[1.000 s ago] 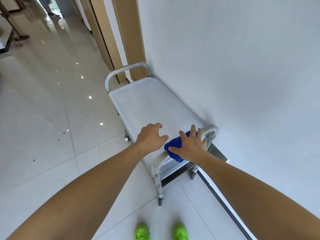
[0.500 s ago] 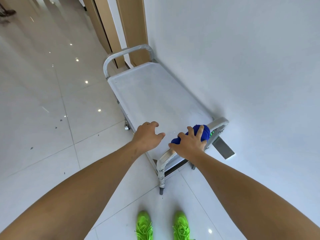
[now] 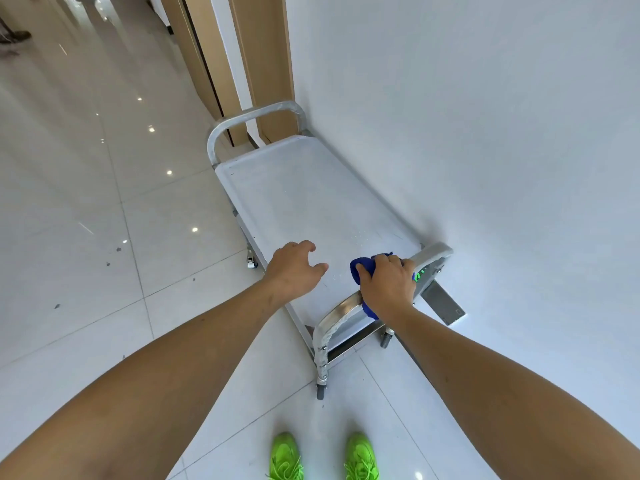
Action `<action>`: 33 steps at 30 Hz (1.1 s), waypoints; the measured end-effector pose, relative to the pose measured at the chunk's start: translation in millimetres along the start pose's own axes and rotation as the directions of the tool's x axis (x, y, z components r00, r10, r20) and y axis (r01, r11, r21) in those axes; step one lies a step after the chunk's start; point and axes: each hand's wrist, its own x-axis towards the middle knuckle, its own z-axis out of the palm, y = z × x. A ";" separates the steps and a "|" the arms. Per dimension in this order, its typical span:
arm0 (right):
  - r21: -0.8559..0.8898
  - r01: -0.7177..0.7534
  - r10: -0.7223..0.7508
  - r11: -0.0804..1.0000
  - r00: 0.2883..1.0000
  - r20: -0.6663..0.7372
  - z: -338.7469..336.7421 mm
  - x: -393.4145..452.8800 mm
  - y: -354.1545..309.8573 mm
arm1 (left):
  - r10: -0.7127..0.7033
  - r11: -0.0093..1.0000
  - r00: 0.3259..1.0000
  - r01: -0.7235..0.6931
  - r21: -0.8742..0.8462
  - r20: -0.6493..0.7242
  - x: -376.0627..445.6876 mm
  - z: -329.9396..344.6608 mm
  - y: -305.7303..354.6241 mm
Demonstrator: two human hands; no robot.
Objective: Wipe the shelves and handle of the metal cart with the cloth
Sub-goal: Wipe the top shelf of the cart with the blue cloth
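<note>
Floor of glossy white tile (image 3: pixel 104 271) runs off toward ten o'clock, and a plain white wall (image 3: pixel 485 133) fills the two o'clock side; against it stands the silver metal cart (image 3: pixel 311 202), its flat top shelf bare. Nearest, at five o'clock of the shelf, the curved steel handle (image 3: pixel 341 308) is the step in hand: the right hand (image 3: pixel 388 285) grips a bunched blue cloth (image 3: pixel 362 266) around the bar. The left hand (image 3: pixel 294 268) hovers loose over the shelf, holding nothing. Next likely comes sliding the cloth along the bar's remaining length.
</note>
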 end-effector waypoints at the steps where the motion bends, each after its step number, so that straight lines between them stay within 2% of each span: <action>1: -0.001 0.015 -0.015 1.000 1.000 -0.018 -5.6 0.1 -1.8 | 0.004 1.000 1.000 -0.004 0.002 -0.009 -0.5 -4.7 3.2; 11: 0.011 0.223 -0.218 0.975 0.964 -0.153 -60.6 9.3 -48.8 | 0.059 0.998 0.987 -0.053 0.039 -0.149 -9.3 -58.4 41.4; 17: 0.013 0.238 -0.231 0.971 0.953 -0.196 -66.2 13.8 -77.9 | 0.141 0.983 0.981 -0.122 0.140 -0.135 0.1 -88.2 31.4; 22: 0.027 0.165 -0.153 0.986 0.957 -0.248 -56.0 19.0 -101.5 | 0.220 0.968 0.970 -0.203 0.148 -0.107 28.4 -109.9 9.7; 33: 0.063 -0.171 0.182 0.983 0.946 -0.269 -18.2 -4.2 -173.6 | 0.431 0.878 0.898 -0.439 0.190 0.083 73.6 -156.7 -53.3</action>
